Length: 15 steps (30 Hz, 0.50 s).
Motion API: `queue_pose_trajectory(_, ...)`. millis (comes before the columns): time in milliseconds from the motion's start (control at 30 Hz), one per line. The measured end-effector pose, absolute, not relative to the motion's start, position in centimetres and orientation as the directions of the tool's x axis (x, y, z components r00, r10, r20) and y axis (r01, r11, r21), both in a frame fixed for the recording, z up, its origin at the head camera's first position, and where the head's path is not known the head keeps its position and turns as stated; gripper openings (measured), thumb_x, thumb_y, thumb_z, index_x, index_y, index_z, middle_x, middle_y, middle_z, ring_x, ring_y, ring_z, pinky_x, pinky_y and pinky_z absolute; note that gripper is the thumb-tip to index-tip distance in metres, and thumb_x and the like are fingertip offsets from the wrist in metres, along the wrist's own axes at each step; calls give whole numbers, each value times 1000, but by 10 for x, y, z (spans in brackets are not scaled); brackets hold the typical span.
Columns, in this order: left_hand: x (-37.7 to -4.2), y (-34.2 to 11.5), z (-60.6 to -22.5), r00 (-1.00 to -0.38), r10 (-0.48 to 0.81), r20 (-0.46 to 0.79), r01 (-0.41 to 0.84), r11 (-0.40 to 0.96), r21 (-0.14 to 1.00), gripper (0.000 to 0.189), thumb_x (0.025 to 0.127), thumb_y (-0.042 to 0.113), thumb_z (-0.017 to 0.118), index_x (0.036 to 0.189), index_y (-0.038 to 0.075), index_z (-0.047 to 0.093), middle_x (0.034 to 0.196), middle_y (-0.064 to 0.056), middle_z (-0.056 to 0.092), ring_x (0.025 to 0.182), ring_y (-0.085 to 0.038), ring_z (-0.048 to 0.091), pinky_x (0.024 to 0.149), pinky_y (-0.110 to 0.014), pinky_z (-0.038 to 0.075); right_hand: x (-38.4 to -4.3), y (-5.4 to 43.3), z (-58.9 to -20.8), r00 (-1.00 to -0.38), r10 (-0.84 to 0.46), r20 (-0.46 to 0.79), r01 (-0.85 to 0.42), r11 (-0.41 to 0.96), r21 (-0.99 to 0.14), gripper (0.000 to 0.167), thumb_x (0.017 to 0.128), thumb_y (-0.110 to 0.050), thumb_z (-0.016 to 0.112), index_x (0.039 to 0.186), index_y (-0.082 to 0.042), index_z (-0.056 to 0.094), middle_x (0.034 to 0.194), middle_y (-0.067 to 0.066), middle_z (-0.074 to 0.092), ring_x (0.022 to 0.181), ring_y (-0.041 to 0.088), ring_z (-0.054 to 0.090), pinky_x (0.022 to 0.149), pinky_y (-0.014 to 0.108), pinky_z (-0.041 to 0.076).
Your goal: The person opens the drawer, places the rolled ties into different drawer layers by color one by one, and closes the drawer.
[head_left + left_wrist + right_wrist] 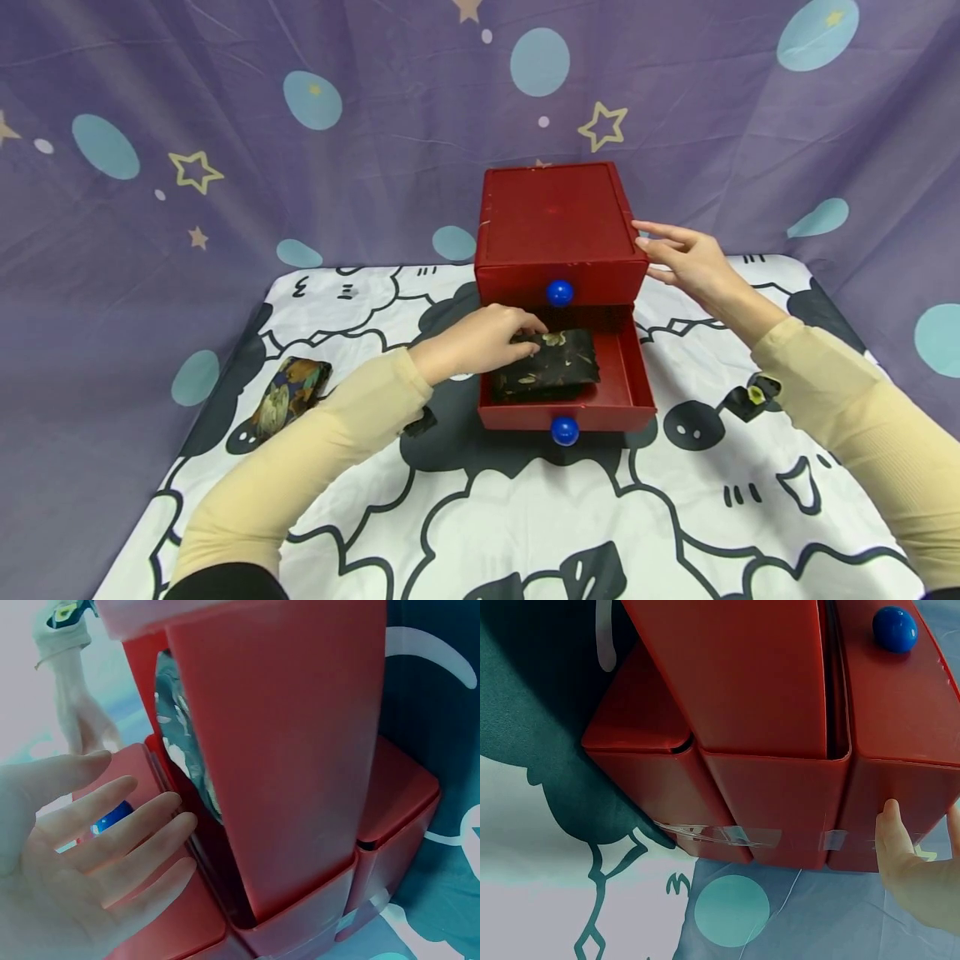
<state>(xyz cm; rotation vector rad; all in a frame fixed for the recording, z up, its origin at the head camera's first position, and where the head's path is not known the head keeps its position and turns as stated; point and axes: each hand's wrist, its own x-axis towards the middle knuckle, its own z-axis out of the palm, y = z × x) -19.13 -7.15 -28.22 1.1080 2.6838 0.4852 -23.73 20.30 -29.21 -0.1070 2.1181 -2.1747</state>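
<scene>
My left hand (491,340) is over a pulled-out red drawer (641,392), beside a dark floral pouch (558,367) lying in it. In the left wrist view the left fingers (142,847) are spread and hold nothing, and the pouch (180,735) shows behind the drawer's side wall. My right hand (690,258) has its fingertips at the right side of the red drawer box (558,212), near its top. The right wrist view shows a straight finger (891,832) against the box's side.
A colourful floral item (288,396) lies on the left of the sheep-print cloth (352,533). Blue knobs mark the upper drawer front (517,283) and the pulled-out drawer. A purple curtain (405,125) hangs behind. Clear tape (742,836) crosses the box's side.
</scene>
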Motion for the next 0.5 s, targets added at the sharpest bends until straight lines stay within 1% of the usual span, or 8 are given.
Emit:
queue_pose_trajectory(267,-176,-76,-277,-690,724,-1,675,643,362,29,86,19,58,112,7,61,105,-6,62,90,-17,58,79,-27,46,-237,203,-292,-992,-122,-26,29,-19,-999,53,78,-24,67,127,-11,50,97,-3,59,94,8,55,71,19,49)
queue_pose_trajectory(433,-166,-78,-276,-686,725,60,689,621,373,28,85,18,59,111,8,61,104,-6,62,84,-16,59,74,-26,46,-237,202,-291,-992,-120,-23,26,-25,-999,53,78,-24,66,126,-11,50,98,-3,58,95,8,55,71,19,49)
queue_pose_trajectory(500,-162,-78,-276,-684,724,86,696,613,374,28,84,18,60,111,8,62,104,-5,62,85,-15,59,75,-26,46,-237,202,-291,-992,-121,-24,27,-23,-999,53,78,-24,66,127,-11,50,98,-3,58,95,8,55,71,20,49)
